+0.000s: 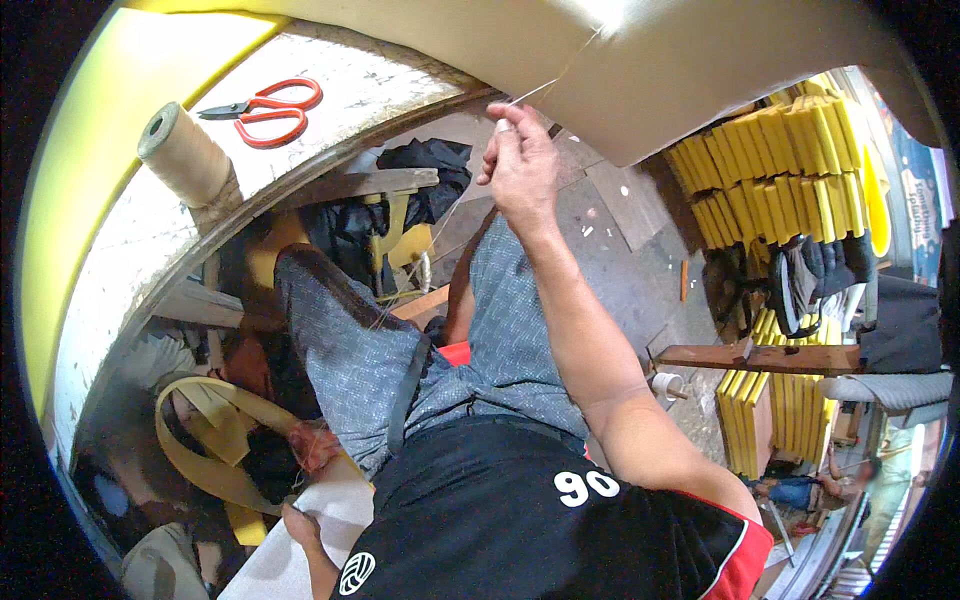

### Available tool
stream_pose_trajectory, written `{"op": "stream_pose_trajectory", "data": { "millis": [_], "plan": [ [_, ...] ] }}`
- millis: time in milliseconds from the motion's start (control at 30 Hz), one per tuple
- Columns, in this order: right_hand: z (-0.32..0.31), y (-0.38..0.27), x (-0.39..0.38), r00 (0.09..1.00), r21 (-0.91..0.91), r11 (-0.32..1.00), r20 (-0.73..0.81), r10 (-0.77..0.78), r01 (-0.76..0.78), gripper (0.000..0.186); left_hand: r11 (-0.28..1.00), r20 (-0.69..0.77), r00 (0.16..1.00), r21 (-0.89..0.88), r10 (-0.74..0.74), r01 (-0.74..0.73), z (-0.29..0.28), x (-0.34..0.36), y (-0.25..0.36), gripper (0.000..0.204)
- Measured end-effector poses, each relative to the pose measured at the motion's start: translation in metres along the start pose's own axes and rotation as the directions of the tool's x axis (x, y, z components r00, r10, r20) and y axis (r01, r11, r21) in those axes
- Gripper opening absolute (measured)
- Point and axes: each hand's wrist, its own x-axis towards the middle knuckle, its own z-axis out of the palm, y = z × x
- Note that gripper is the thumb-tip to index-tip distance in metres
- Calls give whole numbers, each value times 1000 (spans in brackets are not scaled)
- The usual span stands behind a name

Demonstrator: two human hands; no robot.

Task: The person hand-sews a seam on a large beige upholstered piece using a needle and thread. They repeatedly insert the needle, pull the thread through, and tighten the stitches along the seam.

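Observation:
My right hand (518, 160) is raised at the beige padded panel (670, 70), its fingers closed on a thin thread (560, 75) that runs up along the panel and trails down toward my lap. My left hand (300, 525) is low at the left, beside a pale grey surface (275, 570), fingers curled round something I cannot make out. On the worn white bench (330, 60) at upper left lie red-handled scissors (262, 120) and an upright-tilted beige thread cone (185, 155).
Yellow foam (115, 95) borders the bench. Stacked yellow pads (770, 170) and a wooden beam (760, 357) are at right. Yellow strips (210, 420), black fabric (410, 170) and scraps lie below. Another person (800, 495) is far off at lower right.

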Motion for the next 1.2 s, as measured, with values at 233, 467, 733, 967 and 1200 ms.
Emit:
{"op": "stream_pose_trajectory", "data": {
  "millis": [233, 467, 733, 967, 1200],
  "plan": [
    [-20, 59, 33, 874, -654, 664, -9, -486, 363, 22, 879, -417, 856, -221, 306, -422, -153, 90, 180, 9],
    [-43, 18, -9, 941, -408, 871, -73, -329, 273, 38, 644, -510, 637, -195, 578, -740, -355, 81, 380, 10],
    [-99, -95, -117, 736, 13, 882, 547, -400, 470, 62, 113, -542, 158, -115, 826, -987, -430, 44, 540, 19],
    [-129, -73, -127, 955, 173, 983, 279, -106, 59, 42, -108, -698, 266, -443, 665, -890, -392, 53, 617, 14],
    [-116, -69, -103, 937, -11, 944, 125, -327, 331, 25, -191, -698, 468, -644, 541, -740, -371, 55, 654, 9]
  ]
}}
